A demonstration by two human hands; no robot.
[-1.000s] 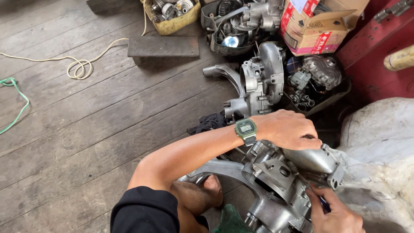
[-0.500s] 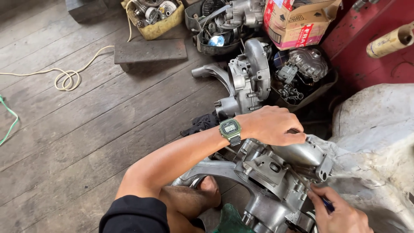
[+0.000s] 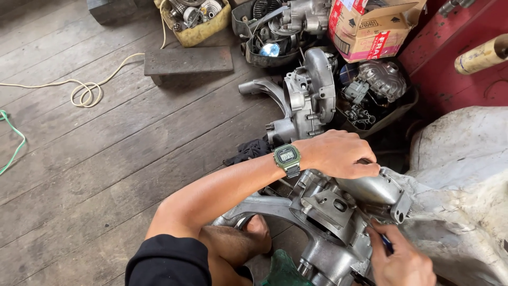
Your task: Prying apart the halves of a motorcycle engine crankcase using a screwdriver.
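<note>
Right hand [image 3: 399, 259] sits closest to me at the bottom edge, fingers pinched shut around a thin dark-handled tool [image 3: 387, 242] whose tip I honestly can't make out, poking at the near right side of the grey engine casing [image 3: 338, 212] in my lap. Left hand [image 3: 338, 153], the one with the green watch [image 3: 287, 158], is curled down on the far top of that casing, which runs long-ways from my knee up toward the right under both hands. Past it stands a second casing [image 3: 307, 95] on the plank floor [image 3: 106, 159], then a cardboard box [image 3: 370, 26], half cut off.
</note>
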